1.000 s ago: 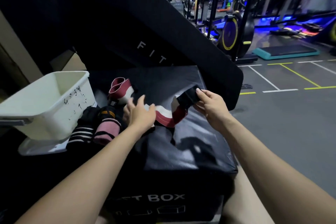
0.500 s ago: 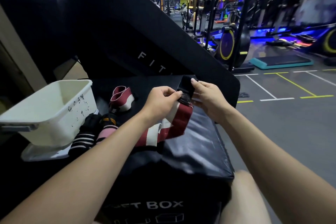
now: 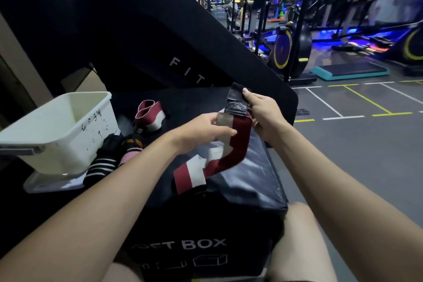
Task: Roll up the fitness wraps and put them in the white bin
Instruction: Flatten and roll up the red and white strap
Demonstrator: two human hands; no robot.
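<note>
A white bin (image 3: pixel 68 130) sat at the left of the frame on a flat clear lid (image 3: pixel 53 182), with black handwriting on its near wall. Its inside looked bare, though the bottom was partly hidden behind the near wall, so that could not be confirmed.

In the middle of the frame, both bare hands held a maroon and white wrap (image 3: pixel 229 144) lifted over a black padded box (image 3: pixel 247 181). The left hand (image 3: pixel 207 130) pinched the wrap near its top, fingers curled round the white band. The right hand (image 3: pixel 263 113) gripped the wrap's black end tab (image 3: pixel 237 101), thumb pressed on the tab and pointing up. The rest of the wrap trailed down and to the left, its free end lying on the box top.

Just right of the bin lay a small pile: a black wrap with white stripes (image 3: pixel 100 166), a pink wrap (image 3: pixel 129 155) and a black one with an orange band (image 3: pixel 134 142), touching one another. Behind them, toward the centre, a second maroon and white wrap (image 3: pixel 150 114) sat loosely looped on the box top.

The box front, at the lower centre, bore pale letters reading "BOX". A large black panel (image 3: pixel 160 36) with the letters "FIT" leaned across the upper left, blocking the view behind the bin. At the upper right stood an exercise bike (image 3: pixel 290 50), a teal step platform (image 3: pixel 350 71) and grey floor with white and yellow lines. The person's bare knees showed at the bottom edge.
</note>
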